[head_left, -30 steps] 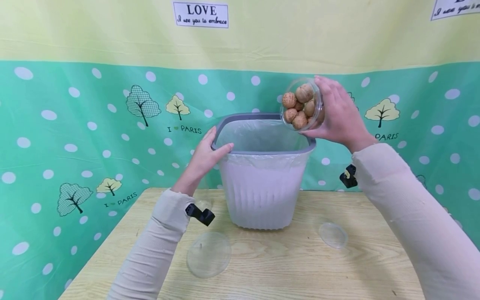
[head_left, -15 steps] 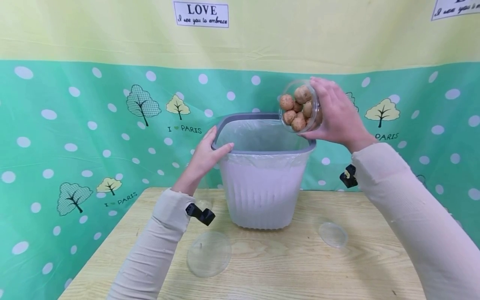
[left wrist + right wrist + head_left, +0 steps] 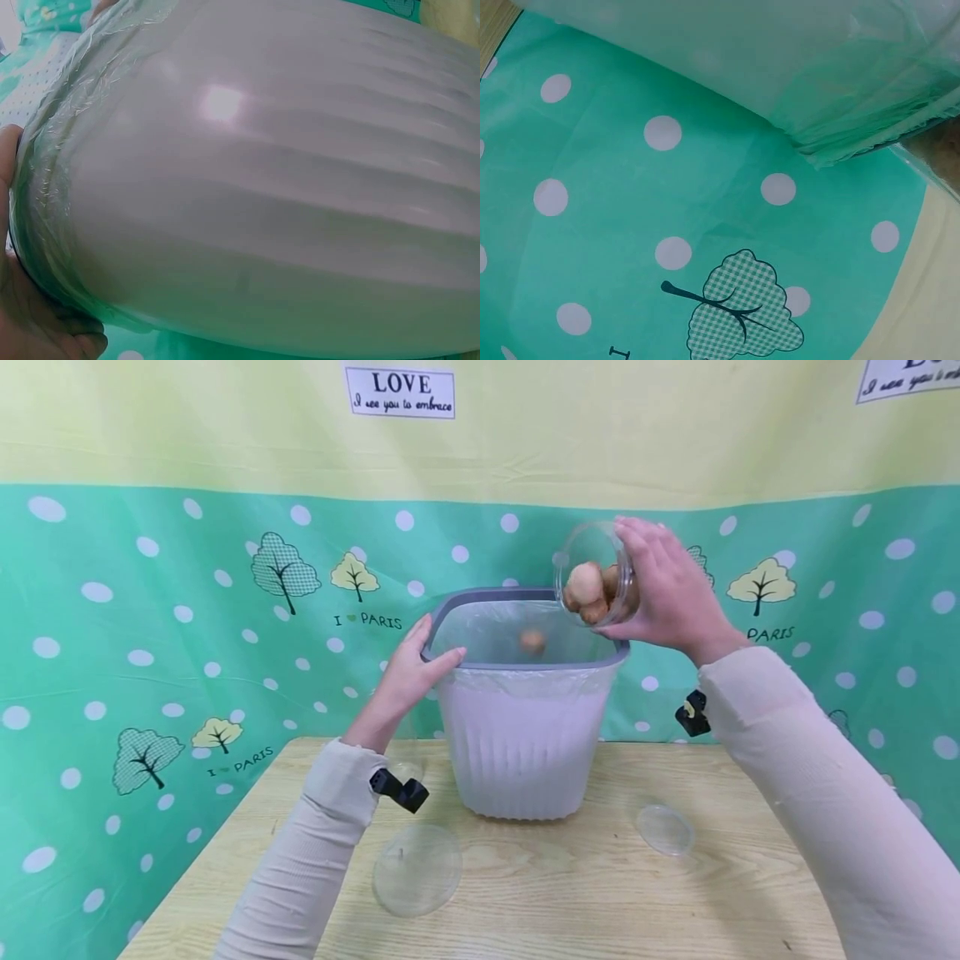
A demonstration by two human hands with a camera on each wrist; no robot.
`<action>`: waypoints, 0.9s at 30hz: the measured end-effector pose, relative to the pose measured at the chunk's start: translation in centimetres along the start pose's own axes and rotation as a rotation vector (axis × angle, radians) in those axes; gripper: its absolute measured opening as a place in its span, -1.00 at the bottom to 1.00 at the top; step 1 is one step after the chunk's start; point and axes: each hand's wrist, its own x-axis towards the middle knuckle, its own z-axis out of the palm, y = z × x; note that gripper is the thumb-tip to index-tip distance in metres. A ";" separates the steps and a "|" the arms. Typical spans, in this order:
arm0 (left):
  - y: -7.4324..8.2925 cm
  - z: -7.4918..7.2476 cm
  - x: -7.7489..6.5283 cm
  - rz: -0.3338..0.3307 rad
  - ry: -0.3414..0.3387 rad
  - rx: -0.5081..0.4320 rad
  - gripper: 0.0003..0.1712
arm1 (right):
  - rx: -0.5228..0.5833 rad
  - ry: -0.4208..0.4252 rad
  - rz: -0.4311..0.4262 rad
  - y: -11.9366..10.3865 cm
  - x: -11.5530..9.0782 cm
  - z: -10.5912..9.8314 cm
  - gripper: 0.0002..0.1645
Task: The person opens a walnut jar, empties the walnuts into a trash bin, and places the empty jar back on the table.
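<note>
A pale plastic bin with a grey rim and a clear liner stands upright on the table. My left hand grips the rim's left side, thumb over the front edge; the left wrist view shows its fingers at the lined edge. Over the bin's right rim, my right hand holds a clear jar tipped on its side, mouth toward the left. Several walnuts lie in the jar. One blurred walnut is in mid-air inside the bin's opening. The right wrist view catches only the jar's corner.
Two clear round lids lie on the wooden table: a larger lid at front left, a smaller lid on the right. A clear container stands behind my left forearm. A printed green and yellow cloth hangs behind.
The jar has tilted further, and the walnuts in it have shifted and become fewer. One walnut is now dropping into the bin. My left hand stays on the rim.
</note>
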 end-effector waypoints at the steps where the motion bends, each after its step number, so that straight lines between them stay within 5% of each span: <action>1: 0.0 0.0 0.0 0.000 0.000 0.000 0.00 | 0.007 -0.001 0.005 0.0 0.0 0.0 0.34; 27: 0.0 0.1 0.0 -0.004 -0.003 -0.006 0.01 | -0.017 0.007 -0.016 0.2 -0.1 -0.5 0.41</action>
